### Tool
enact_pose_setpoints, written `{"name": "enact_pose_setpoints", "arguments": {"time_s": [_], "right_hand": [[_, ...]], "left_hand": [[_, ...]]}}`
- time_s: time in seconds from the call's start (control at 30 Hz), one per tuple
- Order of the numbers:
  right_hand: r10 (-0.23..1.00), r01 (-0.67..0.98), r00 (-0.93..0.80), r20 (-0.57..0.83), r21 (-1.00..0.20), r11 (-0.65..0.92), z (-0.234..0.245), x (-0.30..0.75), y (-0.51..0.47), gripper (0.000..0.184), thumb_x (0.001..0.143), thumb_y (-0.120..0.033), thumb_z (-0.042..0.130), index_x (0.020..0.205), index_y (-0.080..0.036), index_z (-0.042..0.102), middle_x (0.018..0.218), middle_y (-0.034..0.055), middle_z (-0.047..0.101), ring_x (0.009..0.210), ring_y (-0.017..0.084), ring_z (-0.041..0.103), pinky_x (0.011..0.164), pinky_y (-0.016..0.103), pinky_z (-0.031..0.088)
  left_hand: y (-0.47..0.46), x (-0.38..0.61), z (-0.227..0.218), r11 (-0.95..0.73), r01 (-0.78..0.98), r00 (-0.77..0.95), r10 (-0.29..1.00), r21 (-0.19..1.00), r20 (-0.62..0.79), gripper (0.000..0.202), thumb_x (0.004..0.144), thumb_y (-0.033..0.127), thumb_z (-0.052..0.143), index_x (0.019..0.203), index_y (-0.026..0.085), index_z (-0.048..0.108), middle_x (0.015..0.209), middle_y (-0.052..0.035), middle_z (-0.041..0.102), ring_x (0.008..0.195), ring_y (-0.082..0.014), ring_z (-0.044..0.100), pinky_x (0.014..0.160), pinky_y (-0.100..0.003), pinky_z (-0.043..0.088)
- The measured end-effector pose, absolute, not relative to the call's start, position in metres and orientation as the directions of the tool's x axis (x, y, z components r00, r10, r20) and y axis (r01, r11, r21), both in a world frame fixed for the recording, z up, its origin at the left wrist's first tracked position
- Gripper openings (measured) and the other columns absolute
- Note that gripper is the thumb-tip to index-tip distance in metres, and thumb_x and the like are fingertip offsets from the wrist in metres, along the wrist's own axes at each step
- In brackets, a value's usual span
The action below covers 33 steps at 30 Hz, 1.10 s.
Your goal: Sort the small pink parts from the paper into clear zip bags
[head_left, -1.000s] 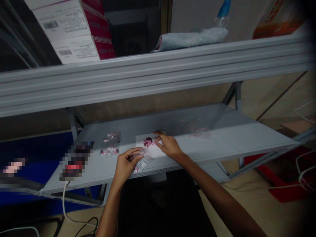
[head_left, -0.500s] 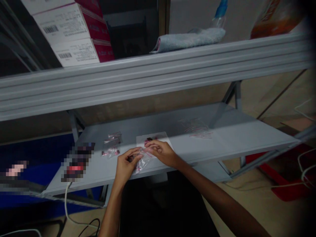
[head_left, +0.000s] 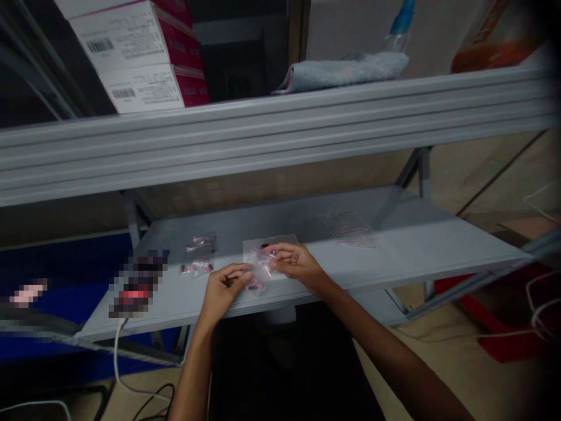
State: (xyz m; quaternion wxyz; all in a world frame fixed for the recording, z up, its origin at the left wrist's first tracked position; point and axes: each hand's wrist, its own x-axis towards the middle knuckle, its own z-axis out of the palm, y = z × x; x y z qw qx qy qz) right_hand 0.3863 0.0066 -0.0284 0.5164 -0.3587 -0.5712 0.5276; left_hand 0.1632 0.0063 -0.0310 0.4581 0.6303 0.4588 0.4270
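Observation:
Between my hands is a small clear zip bag [head_left: 262, 270] with a few pink and dark pieces low inside it. My left hand [head_left: 225, 289] pinches the bag's left edge between thumb and fingers. On the other side, my right hand [head_left: 295, 266] is closed on the bag's upper right, near its reddish seal strip. Underneath lies a white sheet [head_left: 250, 244], where a small dark piece [head_left: 265, 245] shows; my right hand partly hides the rest. Left of my hands are filled zip bags [head_left: 198, 264] with similar pieces.
Flat zip bags [head_left: 350, 229] lie at the right on the grey shelf [head_left: 416, 234]. A pixelated object [head_left: 139, 286] with a white cable [head_left: 117, 356] is at the left. Above runs a grey rail [head_left: 263, 126] bearing stacked boxes [head_left: 144, 88], a cloth [head_left: 346, 71] and a blue-topped bottle [head_left: 402, 20].
My right hand has shifted slightly up and right with the bag's top, so the bag now spreads between both hands. My left hand stays nearly in place. The view has moved slightly.

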Motion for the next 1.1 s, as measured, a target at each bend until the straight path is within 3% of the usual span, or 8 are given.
{"name": "enact_pose_setpoints", "arguments": {"time_s": [0.2, 0.47, 0.63, 0.73, 0.83, 0.9, 1.03, 1.1], "right_hand": [[0.951, -0.151, -0.151, 0.271, -0.957, 0.249, -0.029, 0.390, 0.010, 0.040, 0.074, -0.037, 0.078, 0.108, -0.018, 0.069, 0.080, 0.0026, 0.070, 0.065, 0.012, 0.061, 0.058, 0.023, 0.046], [0.948, -0.056, -0.118, 0.294, -0.956, 0.289, -0.029, 0.384, 0.009, 0.036, 0.077, -0.037, 0.076, 0.107, -0.018, 0.068, 0.086, 0.0044, 0.070, 0.078, 0.016, 0.065, 0.068, 0.026, 0.051], [0.961, -0.058, -0.114, 0.251, -0.967, 0.246, -0.031, 0.377, 0.006, 0.030, 0.080, -0.044, 0.071, 0.093, -0.018, 0.064, 0.083, 0.0024, 0.065, 0.063, 0.011, 0.058, 0.054, 0.022, 0.046], [0.949, -0.117, -0.229, 0.219, -0.973, 0.197, -0.034, 0.375, 0.002, 0.029, 0.079, -0.043, 0.072, 0.088, -0.018, 0.060, 0.074, -0.0013, 0.060, 0.055, 0.009, 0.052, 0.048, 0.020, 0.042], [0.914, -0.106, -0.360, 0.184, -0.982, 0.156, -0.035, 0.372, -0.002, 0.027, 0.080, -0.041, 0.072, 0.085, -0.018, 0.059, 0.066, -0.0031, 0.057, 0.053, 0.008, 0.050, 0.046, 0.018, 0.039], [0.900, -0.110, -0.400, 0.175, -0.984, 0.143, -0.036, 0.371, -0.005, 0.027, 0.080, -0.040, 0.072, 0.084, -0.018, 0.059, 0.065, -0.0038, 0.056, 0.052, 0.008, 0.049, 0.047, 0.018, 0.037], [0.889, -0.143, -0.424, 0.175, -0.982, 0.124, -0.037, 0.369, -0.006, 0.029, 0.080, -0.042, 0.072, 0.085, -0.018, 0.057, 0.065, -0.0050, 0.053, 0.050, 0.007, 0.046, 0.046, 0.018, 0.036], [0.894, -0.141, -0.415, 0.169, -0.983, 0.121, -0.039, 0.368, -0.005, 0.029, 0.081, -0.042, 0.072, 0.086, -0.018, 0.057, 0.064, -0.0057, 0.052, 0.050, 0.007, 0.045, 0.045, 0.018, 0.034]], "left_hand": [[0.007, 0.156, -0.027, -0.135, 0.071, 0.359, 0.928, 0.988, 0.101, 0.049, 0.071, 0.026, 0.081, 0.117, 0.014, 0.064, 0.087, -0.0076, 0.077, 0.077, -0.0192, 0.072, 0.074, -0.031, 0.057], [0.008, 0.154, -0.034, -0.102, 0.035, 0.196, 0.976, 0.994, 0.094, 0.041, 0.066, 0.023, 0.086, 0.102, 0.016, 0.067, 0.087, -0.0038, 0.074, 0.077, -0.0162, 0.071, 0.079, -0.028, 0.056], [0.008, 0.150, -0.030, -0.139, 0.073, 0.355, 0.929, 0.988, 0.104, 0.054, 0.064, 0.026, 0.087, 0.114, 0.017, 0.067, 0.101, -0.0085, 0.074, 0.093, -0.0219, 0.069, 0.086, -0.033, 0.053], [0.008, 0.145, -0.027, -0.220, 0.034, 0.431, 0.883, 0.975, 0.184, 0.056, 0.065, 0.034, 0.087, 0.116, 0.018, 0.069, 0.119, -0.0114, 0.069, 0.111, -0.0269, 0.062, 0.096, -0.035, 0.047], [0.008, 0.142, -0.028, -0.225, -0.037, 0.458, 0.862, 0.974, 0.216, 0.057, 0.071, 0.046, 0.081, 0.119, 0.018, 0.069, 0.126, -0.0137, 0.066, 0.114, -0.0287, 0.060, 0.094, -0.034, 0.047], [0.009, 0.142, -0.030, -0.206, -0.051, 0.426, 0.880, 0.977, 0.208, 0.051, 0.075, 0.047, 0.077, 0.115, 0.017, 0.071, 0.122, -0.0138, 0.068, 0.107, -0.0265, 0.063, 0.088, -0.031, 0.048], [0.011, 0.148, -0.035, -0.132, 0.079, 0.287, 0.952, 0.988, 0.105, 0.022, 0.075, 0.033, 0.080, 0.089, 0.016, 0.076, 0.084, -0.0062, 0.074, 0.076, -0.0159, 0.064, 0.070, -0.024, 0.046], [0.011, 0.151, -0.036, -0.119, 0.118, 0.259, 0.962, 0.986, 0.085, 0.016, 0.075, 0.031, 0.080, 0.081, 0.016, 0.075, 0.076, -0.0037, 0.072, 0.069, -0.0140, 0.061, 0.066, -0.023, 0.045]]}}
